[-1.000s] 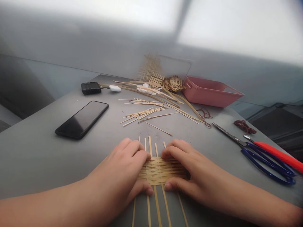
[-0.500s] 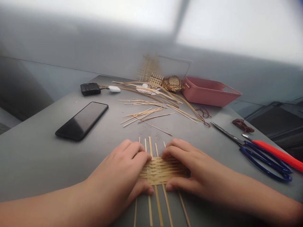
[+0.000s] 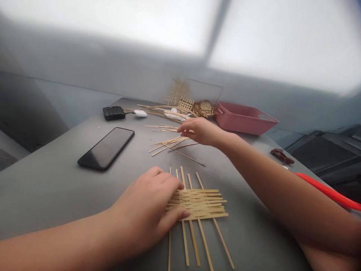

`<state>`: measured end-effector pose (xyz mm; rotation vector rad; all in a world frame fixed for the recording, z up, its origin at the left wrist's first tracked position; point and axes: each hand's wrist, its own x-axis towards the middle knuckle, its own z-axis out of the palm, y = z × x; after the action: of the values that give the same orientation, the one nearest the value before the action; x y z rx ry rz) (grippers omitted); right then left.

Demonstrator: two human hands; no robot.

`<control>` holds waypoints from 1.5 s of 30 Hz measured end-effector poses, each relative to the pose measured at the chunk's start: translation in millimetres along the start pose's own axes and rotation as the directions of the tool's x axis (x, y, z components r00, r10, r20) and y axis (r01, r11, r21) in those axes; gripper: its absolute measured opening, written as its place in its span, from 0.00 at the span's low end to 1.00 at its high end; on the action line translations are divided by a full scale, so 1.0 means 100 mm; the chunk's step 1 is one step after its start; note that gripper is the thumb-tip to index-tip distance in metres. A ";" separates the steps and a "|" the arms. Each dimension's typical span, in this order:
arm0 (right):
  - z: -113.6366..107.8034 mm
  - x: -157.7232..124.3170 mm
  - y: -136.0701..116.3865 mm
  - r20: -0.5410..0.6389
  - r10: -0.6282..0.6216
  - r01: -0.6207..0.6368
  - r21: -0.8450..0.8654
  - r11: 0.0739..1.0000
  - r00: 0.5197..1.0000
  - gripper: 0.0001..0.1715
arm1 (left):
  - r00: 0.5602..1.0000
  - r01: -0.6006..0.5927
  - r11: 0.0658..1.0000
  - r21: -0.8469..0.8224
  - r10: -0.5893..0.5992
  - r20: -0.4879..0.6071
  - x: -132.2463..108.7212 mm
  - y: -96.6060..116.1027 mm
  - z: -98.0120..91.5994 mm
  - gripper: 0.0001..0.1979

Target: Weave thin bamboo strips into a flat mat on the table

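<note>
A small woven bamboo mat (image 3: 203, 204) lies near the front of the table, its long strips sticking out at the far and near sides. My left hand (image 3: 158, 203) grips its left part, fingers over the far edge and thumb at the near one. Farther off, my right hand (image 3: 199, 131) reaches over the loose bamboo strips (image 3: 169, 143), its fingers bent and pointing left. Whether its fingertips touch the upper bundle of strips (image 3: 160, 128) I cannot tell; they partly cover it.
On the left lie a black phone (image 3: 107, 148) and a black power bank (image 3: 113, 113) with a white plug (image 3: 140, 113). Woven pieces (image 3: 204, 108) and a pink basket (image 3: 245, 117) stand at the back. A brown cord (image 3: 282, 156) and a red handle (image 3: 328, 191) are at right.
My right hand has let go of the mat's right side and moved forward to the loose strips. The right forearm now covers the scissors. My left hand stays on the mat.
</note>
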<state>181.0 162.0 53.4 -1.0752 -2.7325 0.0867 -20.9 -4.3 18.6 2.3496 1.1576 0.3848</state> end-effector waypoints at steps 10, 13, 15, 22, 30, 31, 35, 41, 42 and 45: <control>0.37 0.10 0.11 0.084 -0.003 -0.005 0.093 0.996 0.996 0.07 | 0.999 -0.016 0.999 0.028 0.016 -0.032 0.07 -0.10 -0.02 0.09; 0.26 0.06 0.18 0.156 0.007 -0.028 0.137 0.990 0.988 0.06 | 0.999 -0.020 1.000 0.020 0.021 -0.039 0.08 -0.11 0.00 0.09; 0.17 0.07 0.23 0.148 0.036 -0.060 0.159 0.986 0.988 0.08 | 0.999 -0.020 1.000 0.010 0.021 -0.044 0.07 -0.11 0.02 0.09; 0.25 0.39 0.36 0.041 0.214 -0.217 0.181 0.959 0.976 0.23 | 0.997 -0.058 0.998 -0.020 0.057 -0.059 0.05 -0.08 0.04 0.09; 0.20 0.22 0.28 0.232 0.105 -0.174 0.303 0.937 0.967 0.26 | 0.996 -0.085 0.996 0.020 0.085 -0.034 0.06 -0.10 0.04 0.08; 0.17 0.13 0.27 0.260 0.088 -0.169 0.306 0.937 0.961 0.27 | 0.996 -0.088 0.996 0.032 0.089 -0.014 0.06 -0.10 0.04 0.08; 0.08 -0.21 0.26 0.331 0.058 -0.149 0.255 0.955 0.942 0.48 | 0.994 -0.107 0.991 0.086 0.105 0.032 0.07 -0.10 0.06 0.08; 0.05 -0.26 0.10 0.338 0.112 -0.141 0.064 0.988 0.935 0.25 | 0.995 -0.096 0.992 0.084 0.095 0.017 0.09 -0.10 0.10 0.07; 0.03 -0.23 0.06 0.355 0.115 -0.138 0.040 0.990 0.928 0.25 | 0.995 -0.096 0.992 0.080 0.095 0.010 0.09 -0.10 0.10 0.07; -0.04 -0.13 -0.08 0.413 0.146 -0.141 -0.042 0.989 0.899 0.32 | 0.995 -0.100 0.993 0.069 0.101 -0.012 0.09 -0.11 0.12 0.06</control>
<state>185.6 146.9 56.5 -1.4025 -3.0146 0.3632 -17.3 4.4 3.0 2.4748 1.0784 0.4051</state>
